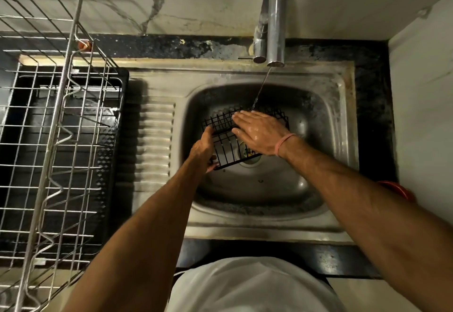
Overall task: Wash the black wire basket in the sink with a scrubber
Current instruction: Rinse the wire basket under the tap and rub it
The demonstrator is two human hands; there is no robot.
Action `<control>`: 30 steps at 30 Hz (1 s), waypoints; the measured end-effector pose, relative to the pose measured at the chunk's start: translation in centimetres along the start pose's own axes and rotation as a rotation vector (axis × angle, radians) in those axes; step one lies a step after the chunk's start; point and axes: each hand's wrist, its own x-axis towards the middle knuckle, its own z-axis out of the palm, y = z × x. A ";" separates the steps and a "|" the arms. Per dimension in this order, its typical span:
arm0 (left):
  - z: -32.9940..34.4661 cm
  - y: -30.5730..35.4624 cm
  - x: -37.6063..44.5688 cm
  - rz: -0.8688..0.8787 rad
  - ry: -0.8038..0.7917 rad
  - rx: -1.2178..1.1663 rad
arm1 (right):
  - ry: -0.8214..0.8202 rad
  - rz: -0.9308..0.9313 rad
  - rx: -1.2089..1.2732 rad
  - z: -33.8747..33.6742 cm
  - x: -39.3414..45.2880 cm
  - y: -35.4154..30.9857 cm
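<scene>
Over the sink bowl, just below the tap, I hold the black wire basket tilted under the stream. My left hand pinches its near-left edge; my right hand lies flat, fingers straight, on the wires. I see no scrubber. Best to turn the basket slowly so water reaches every wire.

Bare forearms, sleeveless to the frame's edge; pink band circling the right wrist; white shirt below.

The right hand hides part of the black wire basket; any scrubber beneath it cannot be seen.
</scene>
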 end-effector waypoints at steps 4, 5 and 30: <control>-0.2 0.1 0.7 -0.015 -0.049 0.010 | -0.021 0.367 0.005 -0.2 1.3 0.6; -0.2 0.3 1.0 -0.025 -0.068 0.004 | -0.039 0.362 0.012 -0.5 1.8 0.1; 2.4 3.5 8.7 -0.038 -0.118 -0.261 | 0.179 0.513 0.114 -1.8 -1.9 2.7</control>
